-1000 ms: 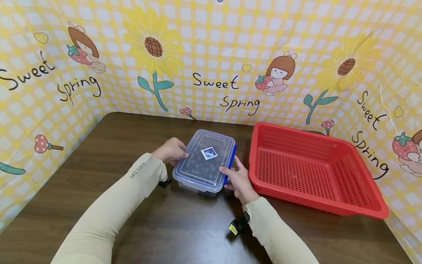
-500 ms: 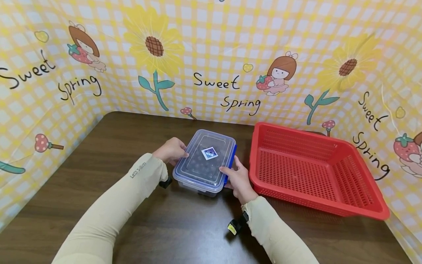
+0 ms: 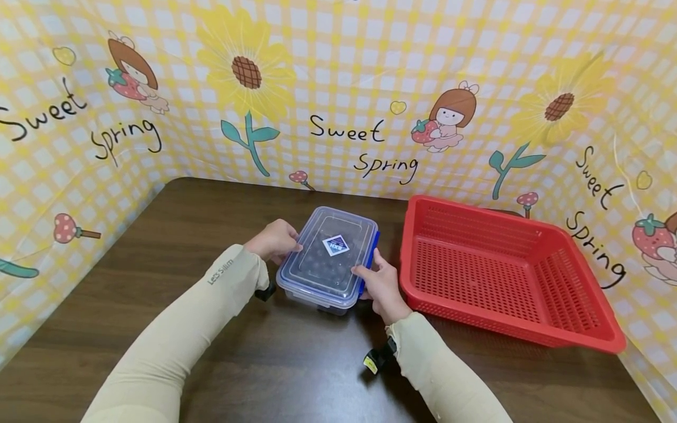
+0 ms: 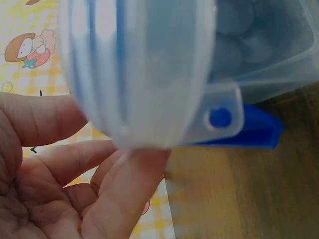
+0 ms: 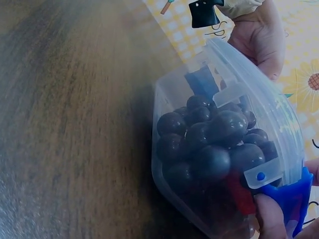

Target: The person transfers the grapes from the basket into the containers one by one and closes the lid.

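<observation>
A clear plastic food container (image 3: 317, 276) with a translucent lid and a white-and-blue sticker (image 3: 335, 245) sits on the table. Dark round fruits (image 5: 227, 129), grape-like, fill much of it, seen best in the right wrist view. My left hand (image 3: 272, 241) grips the container's left rim, thumb on the lid edge, fingers below it. On the opposite side my right hand (image 3: 383, 288) grips the edge at the blue latch (image 5: 291, 194), thumb on the lid. Another blue latch (image 4: 254, 129) shows in the left wrist view. Some fingertips are hidden behind the container.
A red perforated plastic basket (image 3: 404, 252) stands close to the right hand, with nothing in it. The dark wooden table (image 3: 275, 364) meets a yellow checked cloth (image 3: 344, 76) at the back and sides. Each wrist wears a black strap.
The right hand and wrist have shifted very slightly, and its lower fingers show less beside the latch. The container, basket and left hand stay in place.
</observation>
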A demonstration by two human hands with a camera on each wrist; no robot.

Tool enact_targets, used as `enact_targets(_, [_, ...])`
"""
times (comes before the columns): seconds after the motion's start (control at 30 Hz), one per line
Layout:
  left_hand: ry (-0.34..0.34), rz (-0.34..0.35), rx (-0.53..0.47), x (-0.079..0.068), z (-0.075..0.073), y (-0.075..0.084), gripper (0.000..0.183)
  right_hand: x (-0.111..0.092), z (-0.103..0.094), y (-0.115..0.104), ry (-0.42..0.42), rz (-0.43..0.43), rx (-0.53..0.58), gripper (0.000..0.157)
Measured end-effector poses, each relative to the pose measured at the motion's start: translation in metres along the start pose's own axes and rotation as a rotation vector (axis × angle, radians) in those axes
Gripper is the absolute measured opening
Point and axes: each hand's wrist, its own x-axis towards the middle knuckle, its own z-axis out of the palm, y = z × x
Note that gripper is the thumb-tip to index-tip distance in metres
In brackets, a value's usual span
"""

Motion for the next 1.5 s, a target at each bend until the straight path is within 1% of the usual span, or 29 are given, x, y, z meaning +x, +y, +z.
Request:
enact_targets(0.17, [-0.011, -0.009, -0.003, 0.0, 0.0, -0.001, 0.029, 0.0, 0.002, -0.001, 0.019, -0.01, -0.032, 0.077])
enact_targets(0.37, [-0.033, -0.002, -0.032, 0.002, -0.002, -0.003, 0.031, 0.0, 0.003, -0.003, 0.031, -0.002, -0.09, 0.076])
enact_targets(0.43, [-0.028, 0.0, -0.035, 0.002, -0.003, -0.003, 0.03, 0.001, 0.003, -0.003, 0.03, 0.001, -0.096, 0.076])
enact_targets(0.6, [0.012, -0.007, -0.027, 0.003, -0.001, -0.004, 0.031, 0.0, 0.003, -0.003, 0.015, 0.006, -0.09, 0.077])
enact_targets(0.7, [0.001, -0.004, -0.05, 0.005, -0.001, -0.006, 0.04, 0.0, 0.003, -0.003, 0.014, 0.003, -0.082, 0.077])
enact_targets(0.73, [-0.008, -0.005, -0.056, 0.006, -0.002, -0.007, 0.044, 0.0, 0.003, -0.003, 0.016, 0.002, -0.081, 0.077])
enact_targets(0.8, [-0.048, -0.012, -0.073, 0.009, -0.004, -0.012, 0.053, 0.0, 0.003, -0.003, 0.022, 0.001, -0.084, 0.076])
enact_targets(0.9, [-0.133, -0.025, -0.102, 0.014, -0.008, -0.022, 0.066, 0.0, 0.003, -0.002, 0.023, 0.002, -0.089, 0.076])
enact_targets(0.97, [-0.195, -0.038, -0.142, 0.017, -0.01, -0.03, 0.069, 0.0, 0.004, -0.002, 0.019, 0.003, -0.088, 0.075])
enact_targets(1.07, [-0.279, -0.042, -0.207, 0.019, -0.011, -0.039, 0.07, -0.001, 0.004, 0.0, 0.012, 0.002, -0.084, 0.075])
enact_targets(1.13, [-0.308, -0.057, -0.268, 0.019, -0.01, -0.042, 0.066, -0.001, 0.004, 0.0, 0.012, 0.0, -0.084, 0.075])
enact_targets(1.2, [-0.321, -0.069, -0.307, 0.018, -0.009, -0.043, 0.062, -0.002, 0.004, 0.0, 0.016, 0.0, -0.085, 0.075])
enact_targets(1.27, [-0.314, -0.082, -0.329, 0.018, -0.009, -0.042, 0.06, -0.002, 0.004, 0.0, 0.021, 0.001, -0.086, 0.075])
enact_targets(1.3, [-0.302, -0.083, -0.321, 0.018, -0.009, -0.041, 0.06, -0.002, 0.004, 0.0, 0.023, 0.0, -0.087, 0.075])
enact_targets(1.5, [-0.197, -0.078, -0.219, 0.013, -0.01, -0.034, 0.064, -0.001, 0.005, -0.001, 0.018, -0.008, -0.098, 0.074])
